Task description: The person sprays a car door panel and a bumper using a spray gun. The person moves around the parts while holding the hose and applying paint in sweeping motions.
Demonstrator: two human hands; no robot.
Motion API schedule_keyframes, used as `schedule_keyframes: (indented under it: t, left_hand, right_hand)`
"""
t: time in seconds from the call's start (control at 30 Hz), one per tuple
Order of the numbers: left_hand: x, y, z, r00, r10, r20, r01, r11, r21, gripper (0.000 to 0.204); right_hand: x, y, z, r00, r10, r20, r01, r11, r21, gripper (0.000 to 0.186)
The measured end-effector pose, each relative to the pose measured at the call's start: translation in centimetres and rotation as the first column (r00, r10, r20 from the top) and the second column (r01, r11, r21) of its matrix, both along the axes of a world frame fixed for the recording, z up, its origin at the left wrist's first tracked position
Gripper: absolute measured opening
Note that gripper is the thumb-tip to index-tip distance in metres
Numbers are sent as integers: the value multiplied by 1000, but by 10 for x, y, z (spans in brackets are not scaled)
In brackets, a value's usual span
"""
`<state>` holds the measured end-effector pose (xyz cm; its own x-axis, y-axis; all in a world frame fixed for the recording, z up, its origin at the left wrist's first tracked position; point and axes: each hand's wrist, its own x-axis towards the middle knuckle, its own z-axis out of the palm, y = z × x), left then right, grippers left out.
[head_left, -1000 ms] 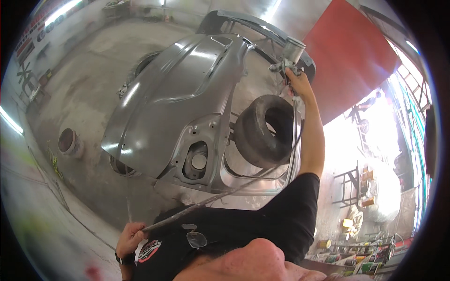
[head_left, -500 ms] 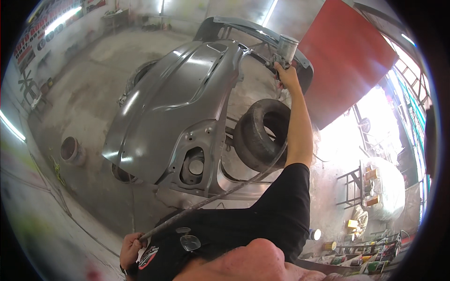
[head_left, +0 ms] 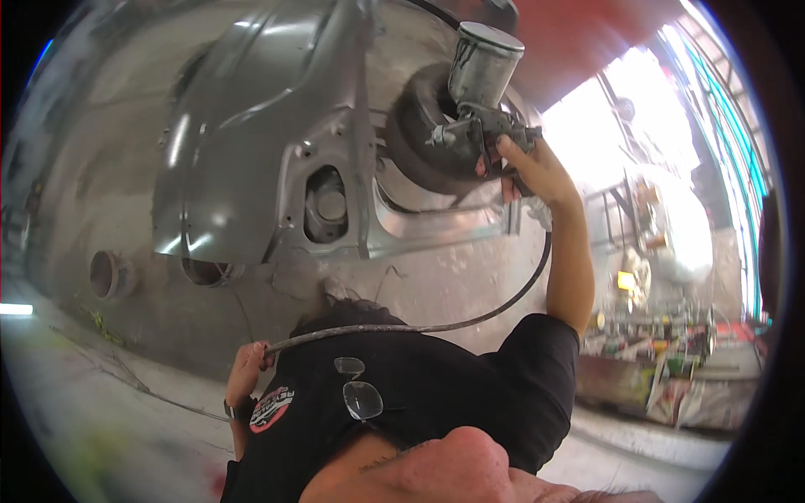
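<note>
My right hand is wrapped round the handle of a spray gun with a metal paint cup on top. The gun is held above a black tyre, beside the right edge of a grey car body panel. The nozzle points left towards the panel; whether paint is leaving it I cannot tell. From below the gun a dark air hose curves down and across my front. My left hand, low on the left, is closed round that hose. Glasses hang at my shirt collar.
A bucket stands on the floor left of the panel. A large red panel rises at the far right. Several cans and tools crowd a cluttered area at the right, near a stand. A cord runs along the left.
My right hand has brought the spray gun back from the panel's far end, nearer to me. The view has shifted with it. My left hand still grips the hose.
</note>
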<state>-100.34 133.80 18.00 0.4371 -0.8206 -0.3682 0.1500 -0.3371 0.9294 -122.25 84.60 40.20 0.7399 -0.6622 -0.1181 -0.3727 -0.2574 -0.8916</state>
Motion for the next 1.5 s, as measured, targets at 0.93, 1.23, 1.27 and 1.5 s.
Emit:
schedule_keyframes:
  t: [0.93,1.23,1.27,1.5]
  left_hand:
    - [9,23,-91,929,-366,-60,370,911,181,66]
    - [-31,12,-97,940,-332,-84,341,926,161,65]
    - [-38,9,-97,945,-313,-97,325,933,157,65]
    - [-79,-11,-110,963,-266,-32,263,916,301,68]
  right_hand:
    - [-101,266,-50,907,-419,30,412,902,131,32]
    - [-224,201,-101,599,-799,57,800,599,-3,36]
    - [-251,189,-112,576,-815,59,817,576,-27,40]
    - [-280,205,-136,473,-859,196,860,499,109,41]
